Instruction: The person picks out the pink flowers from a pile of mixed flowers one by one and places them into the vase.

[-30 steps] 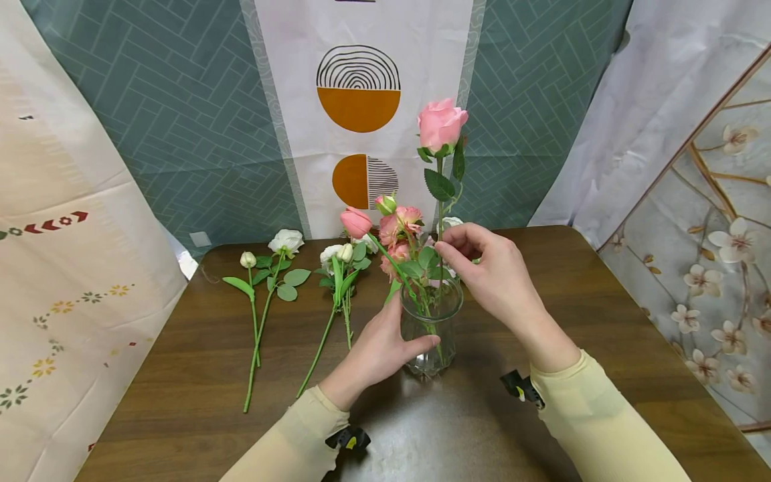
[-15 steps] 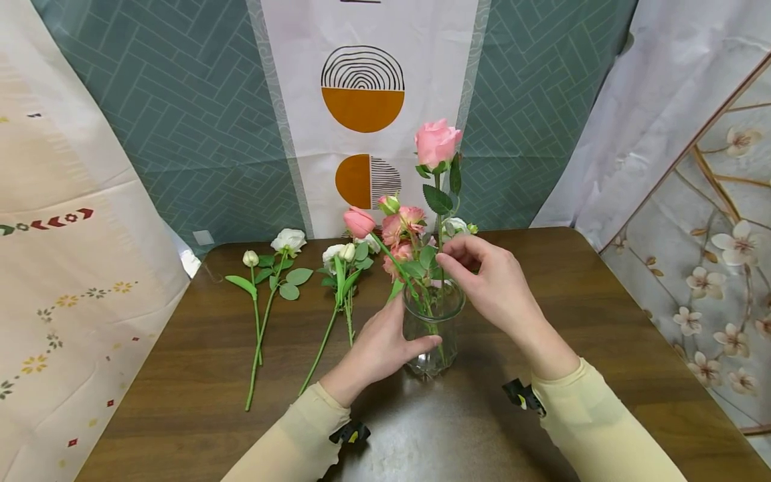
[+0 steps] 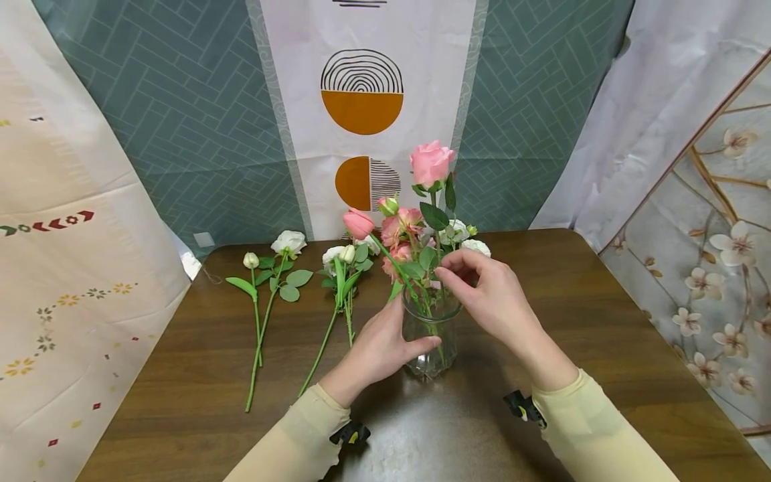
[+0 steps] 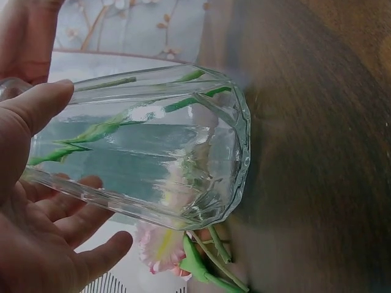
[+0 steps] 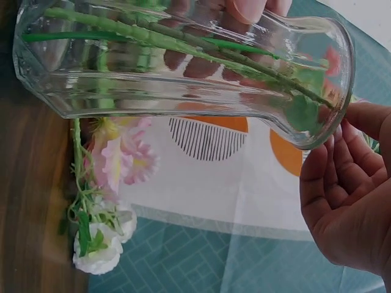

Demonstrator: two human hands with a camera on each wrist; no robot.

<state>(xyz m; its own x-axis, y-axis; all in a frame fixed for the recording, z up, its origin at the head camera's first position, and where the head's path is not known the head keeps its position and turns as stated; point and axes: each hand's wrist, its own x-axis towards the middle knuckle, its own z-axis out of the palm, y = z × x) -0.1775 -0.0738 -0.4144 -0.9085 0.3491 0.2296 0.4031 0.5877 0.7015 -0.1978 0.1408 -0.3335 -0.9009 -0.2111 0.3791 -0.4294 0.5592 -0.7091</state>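
A clear glass vase [image 3: 446, 345] stands upright on the table, and my left hand [image 3: 385, 345] grips its side, thumb in front and fingers behind. The pink rose [image 3: 432, 166] stands tall over the vase mouth. My right hand [image 3: 496, 288] pinches its stem just above the rim. In the right wrist view the rose stem [image 5: 244, 61] runs down inside the glass, and the fingertips are right at the rim. A pink tulip [image 3: 358, 223] leans left out of the vase, close to a spray of pink-orange flowers [image 3: 400, 227].
Left on the wooden table [image 3: 181, 375] lie a white tulip [image 3: 250, 260] and a white rose [image 3: 288, 242]. Nearer the vase lies another white tulip [image 3: 347, 254] with white blooms beside it. More white flowers [image 3: 476, 248] show behind my right hand. Patterned cloths hang around the table.
The pink rose has come down, its stem sinking deeper into the vase, and my right hand has lowered with it. My left hand has stayed on the vase.
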